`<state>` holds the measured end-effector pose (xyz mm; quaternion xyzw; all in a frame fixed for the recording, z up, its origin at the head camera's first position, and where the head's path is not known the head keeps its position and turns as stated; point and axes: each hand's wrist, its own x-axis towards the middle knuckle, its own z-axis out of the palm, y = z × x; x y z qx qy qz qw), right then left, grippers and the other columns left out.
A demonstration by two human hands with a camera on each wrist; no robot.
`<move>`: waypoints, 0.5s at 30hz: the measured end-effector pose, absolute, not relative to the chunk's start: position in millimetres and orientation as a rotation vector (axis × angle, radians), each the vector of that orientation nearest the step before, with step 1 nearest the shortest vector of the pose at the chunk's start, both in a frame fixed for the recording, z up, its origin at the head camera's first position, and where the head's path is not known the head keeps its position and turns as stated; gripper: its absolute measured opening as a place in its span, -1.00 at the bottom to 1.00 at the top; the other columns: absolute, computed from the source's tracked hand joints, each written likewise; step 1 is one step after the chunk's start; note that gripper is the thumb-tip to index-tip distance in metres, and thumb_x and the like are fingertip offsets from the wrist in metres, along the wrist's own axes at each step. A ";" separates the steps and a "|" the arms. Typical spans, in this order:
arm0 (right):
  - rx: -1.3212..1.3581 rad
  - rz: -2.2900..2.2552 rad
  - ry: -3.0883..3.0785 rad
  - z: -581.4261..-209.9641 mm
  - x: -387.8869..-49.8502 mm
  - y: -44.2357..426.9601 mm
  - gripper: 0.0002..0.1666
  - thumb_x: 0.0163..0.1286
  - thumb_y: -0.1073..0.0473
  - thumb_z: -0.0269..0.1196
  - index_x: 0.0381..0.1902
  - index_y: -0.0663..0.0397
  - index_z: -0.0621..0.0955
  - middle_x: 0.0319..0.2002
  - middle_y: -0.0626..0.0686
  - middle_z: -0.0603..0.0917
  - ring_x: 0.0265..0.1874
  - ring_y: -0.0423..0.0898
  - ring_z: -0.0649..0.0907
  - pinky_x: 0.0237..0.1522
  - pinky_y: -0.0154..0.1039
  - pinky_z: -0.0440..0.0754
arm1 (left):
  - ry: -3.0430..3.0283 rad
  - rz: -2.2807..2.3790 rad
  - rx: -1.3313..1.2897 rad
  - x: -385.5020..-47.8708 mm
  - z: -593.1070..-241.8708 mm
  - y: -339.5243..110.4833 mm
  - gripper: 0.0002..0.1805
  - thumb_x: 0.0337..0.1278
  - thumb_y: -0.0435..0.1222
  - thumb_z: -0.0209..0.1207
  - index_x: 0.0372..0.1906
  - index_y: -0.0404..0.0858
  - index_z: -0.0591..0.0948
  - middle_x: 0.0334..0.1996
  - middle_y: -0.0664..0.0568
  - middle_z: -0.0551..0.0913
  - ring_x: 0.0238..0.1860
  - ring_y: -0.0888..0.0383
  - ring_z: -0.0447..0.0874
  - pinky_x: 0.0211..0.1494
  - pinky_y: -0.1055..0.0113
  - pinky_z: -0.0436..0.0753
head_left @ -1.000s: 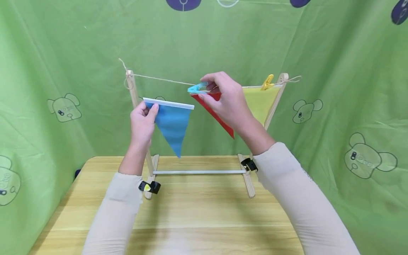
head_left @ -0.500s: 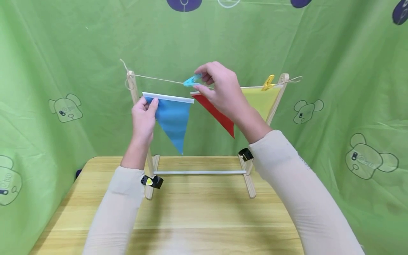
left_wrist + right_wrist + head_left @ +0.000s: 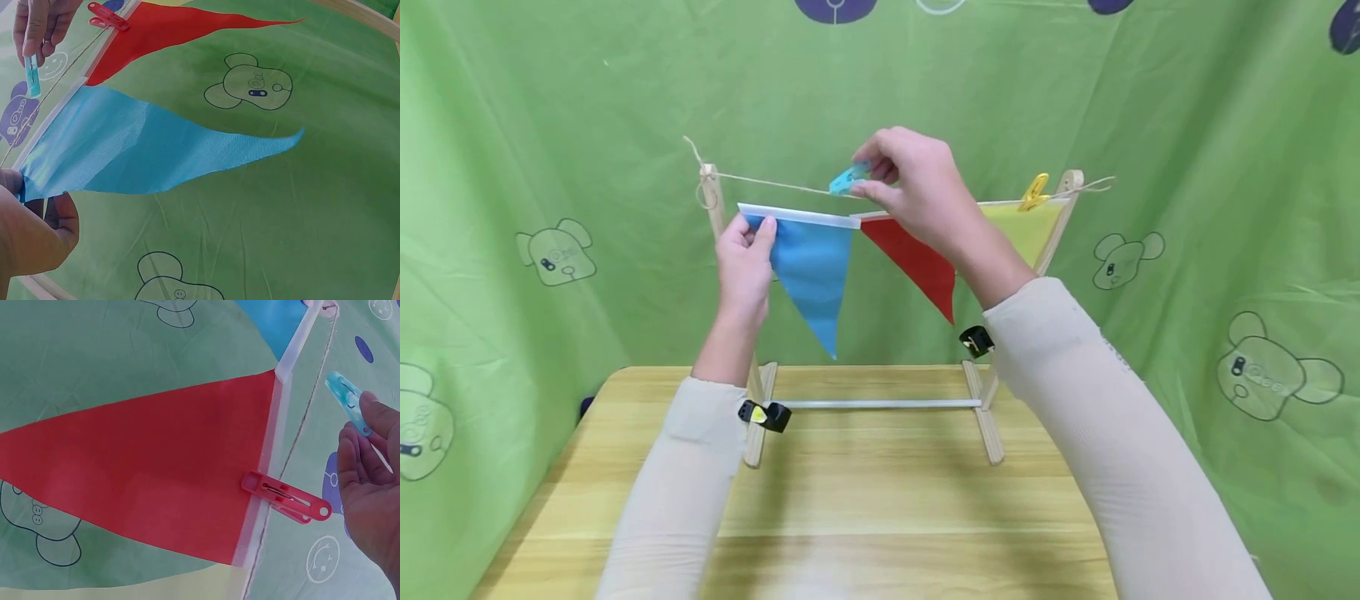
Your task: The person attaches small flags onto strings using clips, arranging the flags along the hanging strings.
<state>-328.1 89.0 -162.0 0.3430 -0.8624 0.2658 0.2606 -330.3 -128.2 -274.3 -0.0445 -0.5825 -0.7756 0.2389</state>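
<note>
My left hand (image 3: 745,262) pinches the upper left corner of a blue triangular pennant (image 3: 812,262) by its white top band, just under the string (image 3: 767,183). Between the thumb and fingers of my right hand (image 3: 913,187) is a light blue clothespin (image 3: 848,179), near the string. In the right wrist view this clothespin (image 3: 347,403) stands apart from the string. A red pennant (image 3: 917,262) hangs beside the blue one, their top bands meeting at the corner. A red clothespin (image 3: 284,497) clips it to the string; in the head view my right hand hides that clip.
A yellow pennant (image 3: 1018,233) hangs at the right under a yellow clothespin (image 3: 1034,193). Wooden posts (image 3: 711,200) hold the string's ends, and a white rod (image 3: 880,404) joins their feet on the wooden table (image 3: 865,508). Green printed cloth (image 3: 1217,167) surrounds the table.
My left hand has raised the blue pennant toward the string, until its right corner meets the red pennant. My right hand has moved up and slightly left with the light blue clothespin.
</note>
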 end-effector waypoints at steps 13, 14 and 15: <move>0.935 0.781 -2.349 -152.7 -326.5 80.2 -0.70 0.32 0.23 0.46 -0.06 0.27 0.70 -0.14 0.11 0.71 -0.22 -0.10 0.65 -0.06 -0.36 0.65 | -1.553 -2.166 -0.087 -330.5 -269.6 -134.5 -0.80 0.49 -0.33 0.15 0.05 -0.30 0.65 -0.14 0.01 0.68 -0.07 0.14 0.64 0.25 0.25 0.64; 0.935 0.785 -2.359 -152.6 -326.3 79.8 -0.70 0.32 0.23 0.46 -0.05 0.27 0.70 -0.14 0.10 0.71 -0.22 -0.11 0.65 -0.06 -0.36 0.66 | -1.550 -2.166 -0.084 -330.1 -269.6 -135.0 -0.80 0.50 -0.33 0.14 0.06 -0.30 0.65 -0.13 0.01 0.68 -0.06 0.14 0.64 0.26 0.25 0.64; 0.934 0.786 -2.367 -152.4 -326.0 79.4 -0.69 0.32 0.22 0.46 -0.05 0.26 0.69 -0.14 0.10 0.71 -0.22 -0.11 0.65 -0.06 -0.37 0.66 | -1.546 -2.169 -0.079 -329.9 -269.7 -135.3 -0.80 0.50 -0.33 0.14 0.06 -0.30 0.65 -0.12 0.01 0.68 -0.05 0.14 0.64 0.27 0.25 0.64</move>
